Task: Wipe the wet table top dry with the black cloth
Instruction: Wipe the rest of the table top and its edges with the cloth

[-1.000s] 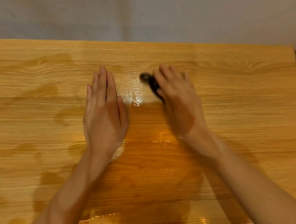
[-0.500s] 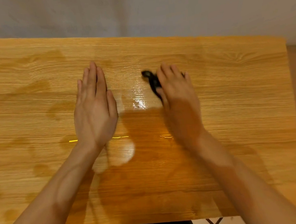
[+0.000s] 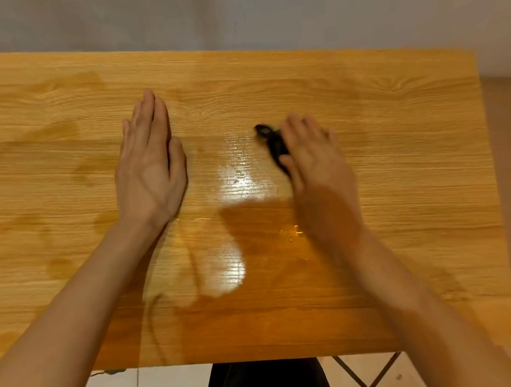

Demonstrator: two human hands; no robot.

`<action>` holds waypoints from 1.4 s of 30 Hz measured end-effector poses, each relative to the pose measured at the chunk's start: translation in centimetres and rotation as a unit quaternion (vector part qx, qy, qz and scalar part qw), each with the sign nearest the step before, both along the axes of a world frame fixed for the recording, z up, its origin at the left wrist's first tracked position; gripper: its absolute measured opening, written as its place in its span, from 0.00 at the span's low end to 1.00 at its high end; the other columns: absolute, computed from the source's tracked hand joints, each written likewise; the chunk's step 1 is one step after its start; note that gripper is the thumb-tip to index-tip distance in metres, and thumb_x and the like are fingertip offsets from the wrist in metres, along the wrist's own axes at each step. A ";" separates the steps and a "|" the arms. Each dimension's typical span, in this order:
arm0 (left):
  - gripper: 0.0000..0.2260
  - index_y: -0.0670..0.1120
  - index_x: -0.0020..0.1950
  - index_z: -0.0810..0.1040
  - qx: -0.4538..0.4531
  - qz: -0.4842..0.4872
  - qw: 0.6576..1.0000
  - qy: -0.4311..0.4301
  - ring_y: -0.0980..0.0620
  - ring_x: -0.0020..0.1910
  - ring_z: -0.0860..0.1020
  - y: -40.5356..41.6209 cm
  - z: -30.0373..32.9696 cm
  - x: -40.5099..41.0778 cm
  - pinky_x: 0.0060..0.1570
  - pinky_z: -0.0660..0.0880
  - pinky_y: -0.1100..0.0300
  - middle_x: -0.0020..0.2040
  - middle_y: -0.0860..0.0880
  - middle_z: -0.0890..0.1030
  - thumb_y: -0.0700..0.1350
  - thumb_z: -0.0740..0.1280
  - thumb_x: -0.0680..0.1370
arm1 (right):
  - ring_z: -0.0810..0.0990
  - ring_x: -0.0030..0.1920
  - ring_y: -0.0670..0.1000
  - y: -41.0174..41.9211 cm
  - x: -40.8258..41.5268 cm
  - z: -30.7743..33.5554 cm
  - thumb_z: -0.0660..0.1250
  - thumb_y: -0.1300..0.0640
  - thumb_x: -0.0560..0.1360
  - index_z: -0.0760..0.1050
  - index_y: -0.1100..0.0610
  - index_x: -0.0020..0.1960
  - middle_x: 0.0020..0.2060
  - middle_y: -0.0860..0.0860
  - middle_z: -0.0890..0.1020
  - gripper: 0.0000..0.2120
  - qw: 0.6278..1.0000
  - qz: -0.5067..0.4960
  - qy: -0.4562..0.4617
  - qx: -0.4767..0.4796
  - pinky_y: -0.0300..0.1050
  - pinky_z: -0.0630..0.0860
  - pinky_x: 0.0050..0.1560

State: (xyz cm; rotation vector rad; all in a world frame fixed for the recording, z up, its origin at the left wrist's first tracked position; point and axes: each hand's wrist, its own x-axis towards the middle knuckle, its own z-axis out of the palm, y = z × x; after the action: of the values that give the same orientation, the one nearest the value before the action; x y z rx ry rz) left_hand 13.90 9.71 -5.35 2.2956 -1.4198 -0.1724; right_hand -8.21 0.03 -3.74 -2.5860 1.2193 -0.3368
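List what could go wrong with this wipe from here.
1. The black cloth is bunched small under the right hand; it may smear the glossy wet patch rather than soak it up.
2. The left hand lies flat on the table top near that film, so it could pick up water and leave prints.

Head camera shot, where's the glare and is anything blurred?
Head view: glare sits on the wet patch of the table top between the hands; the right hand and black cloth are motion-blurred; the left hand is sharp.
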 end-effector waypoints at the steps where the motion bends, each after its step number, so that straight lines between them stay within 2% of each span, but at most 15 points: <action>1: 0.24 0.38 0.81 0.56 -0.001 -0.002 1.000 0.006 0.46 0.82 0.53 0.2 0.2 0.0 0.80 0.44 0.57 0.82 0.42 0.55 0.44 0.53 0.86 | 0.59 0.76 0.54 -1.2 -0.8 0.4 0.60 0.63 0.81 0.64 0.60 0.75 0.74 0.55 0.65 0.22 0.999 -0.038 -0.009 0.026 0.48 0.47 0.77; 4: 0.24 0.39 0.82 0.56 0.008 0.002 1.000 0.019 0.48 0.82 0.52 1.8 1.1 -0.4 0.81 0.45 0.55 0.83 0.43 0.55 0.46 0.52 0.87 | 0.55 0.77 0.54 -2.9 -2.6 1.1 0.53 0.58 0.83 0.62 0.61 0.75 0.76 0.56 0.62 0.21 0.987 -0.145 -0.033 0.052 0.45 0.42 0.75; 8: 0.24 0.41 0.82 0.55 0.035 0.021 0.999 0.030 0.51 0.82 0.50 6.2 1.8 -1.8 0.81 0.45 0.55 0.83 0.46 0.53 0.47 0.51 0.86 | 0.53 0.78 0.54 -1.3 0.8 1.2 0.49 0.55 0.84 0.59 0.60 0.76 0.77 0.55 0.60 0.22 0.983 -0.179 -0.018 0.040 0.50 0.44 0.77; 12: 0.25 0.41 0.82 0.54 0.048 0.042 0.998 0.014 0.51 0.82 0.50 8.3 1.0 -2.5 0.81 0.44 0.55 0.83 0.46 0.53 0.47 0.49 0.86 | 0.47 0.79 0.52 3.0 7.4 0.5 0.46 0.53 0.85 0.53 0.57 0.78 0.78 0.52 0.53 0.22 0.996 -0.063 0.000 0.057 0.48 0.37 0.76; 15: 0.24 0.41 0.82 0.55 0.050 0.050 0.997 0.000 0.52 0.82 0.50 8.4 0.6 -2.8 0.81 0.45 0.55 0.83 0.46 0.54 0.47 0.49 0.86 | 0.51 0.78 0.54 5.3 9.9 -0.3 0.53 0.58 0.84 0.57 0.59 0.77 0.77 0.54 0.57 0.22 0.998 0.032 -0.032 0.051 0.51 0.41 0.77; 18: 0.24 0.40 0.82 0.55 0.046 0.046 0.998 -0.007 0.51 0.82 0.51 8.5 0.5 -3.0 0.81 0.47 0.53 0.83 0.46 0.54 0.46 0.49 0.86 | 0.59 0.76 0.56 3.5 7.2 -0.6 0.59 0.63 0.82 0.63 0.61 0.74 0.75 0.56 0.64 0.22 0.994 0.089 -0.041 0.037 0.51 0.47 0.76; 20: 0.24 0.40 0.82 0.56 0.042 0.047 0.998 -0.010 0.50 0.82 0.51 8.6 0.6 -3.0 0.81 0.47 0.54 0.83 0.45 0.55 0.45 0.50 0.86 | 0.62 0.75 0.58 1.7 3.0 -0.2 0.61 0.63 0.80 0.66 0.63 0.72 0.73 0.58 0.68 0.20 0.997 0.050 -0.038 0.044 0.54 0.51 0.75; 24: 0.24 0.40 0.82 0.56 0.042 0.050 0.998 -0.009 0.51 0.82 0.51 8.4 0.7 -3.0 0.81 0.47 0.54 0.83 0.45 0.55 0.45 0.50 0.86 | 0.59 0.76 0.55 -0.1 -5.3 1.2 0.55 0.61 0.83 0.64 0.62 0.74 0.74 0.57 0.66 0.20 0.994 -0.087 -0.038 0.053 0.51 0.49 0.77; 27: 0.24 0.41 0.82 0.55 0.045 0.057 0.997 -0.006 0.51 0.82 0.51 8.4 0.8 -3.0 0.81 0.47 0.53 0.83 0.46 0.55 0.45 0.50 0.86 | 0.56 0.77 0.55 1.3 -3.7 0.7 0.52 0.58 0.84 0.62 0.60 0.75 0.75 0.56 0.63 0.21 0.987 -0.151 -0.036 0.041 0.49 0.45 0.77; 30: 0.24 0.41 0.82 0.55 0.045 0.062 0.997 -0.006 0.51 0.82 0.51 8.2 0.8 -3.0 0.81 0.48 0.54 0.83 0.46 0.55 0.45 0.50 0.86 | 0.63 0.75 0.56 5.4 2.7 -0.4 0.58 0.59 0.82 0.67 0.61 0.72 0.72 0.57 0.69 0.19 0.993 -0.091 -0.071 -0.011 0.53 0.53 0.77; 32: 0.24 0.41 0.82 0.56 0.044 0.061 0.997 -0.004 0.51 0.82 0.51 8.2 0.8 -2.9 0.81 0.48 0.53 0.83 0.46 0.55 0.45 0.50 0.86 | 0.65 0.74 0.56 8.2 6.7 -1.2 0.66 0.62 0.79 0.69 0.61 0.71 0.71 0.57 0.70 0.21 0.995 -0.025 -0.097 -0.010 0.52 0.50 0.77; 34: 0.24 0.41 0.82 0.56 0.044 0.061 0.997 -0.002 0.51 0.82 0.51 8.3 0.8 -2.9 0.81 0.49 0.52 0.83 0.46 0.55 0.45 0.50 0.86 | 0.64 0.74 0.56 9.2 7.9 -1.3 0.68 0.64 0.77 0.68 0.62 0.71 0.72 0.57 0.69 0.24 0.995 0.036 -0.097 0.013 0.51 0.48 0.77; 37: 0.23 0.41 0.82 0.56 0.042 0.058 0.997 -0.004 0.51 0.82 0.52 8.3 0.8 -2.8 0.81 0.50 0.51 0.83 0.46 0.56 0.45 0.51 0.86 | 0.63 0.74 0.55 7.2 3.9 -0.7 0.67 0.63 0.78 0.67 0.60 0.72 0.73 0.55 0.67 0.24 0.995 0.071 -0.064 0.022 0.55 0.54 0.77; 39: 0.23 0.41 0.82 0.57 0.040 0.059 0.997 -0.003 0.50 0.82 0.52 8.3 0.8 -2.8 0.81 0.50 0.51 0.83 0.45 0.56 0.45 0.51 0.86 | 0.63 0.75 0.55 5.3 -0.6 0.3 0.67 0.61 0.77 0.66 0.59 0.73 0.74 0.53 0.65 0.26 0.999 0.033 -0.006 0.021 0.56 0.56 0.76; 42: 0.24 0.40 0.82 0.57 0.040 0.061 0.997 -0.004 0.50 0.82 0.53 8.4 0.8 -2.9 0.81 0.49 0.52 0.82 0.45 0.56 0.45 0.51 0.86 | 0.62 0.75 0.57 3.0 -6.4 1.3 0.58 0.63 0.81 0.65 0.61 0.73 0.73 0.57 0.67 0.20 0.997 -0.051 0.040 0.041 0.60 0.58 0.74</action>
State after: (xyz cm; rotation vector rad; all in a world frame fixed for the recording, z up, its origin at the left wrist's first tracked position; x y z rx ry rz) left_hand 10.97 18.09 -4.59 2.4416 -1.2944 -0.1849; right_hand -14.63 3.02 -2.42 -2.4954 1.3658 -0.2002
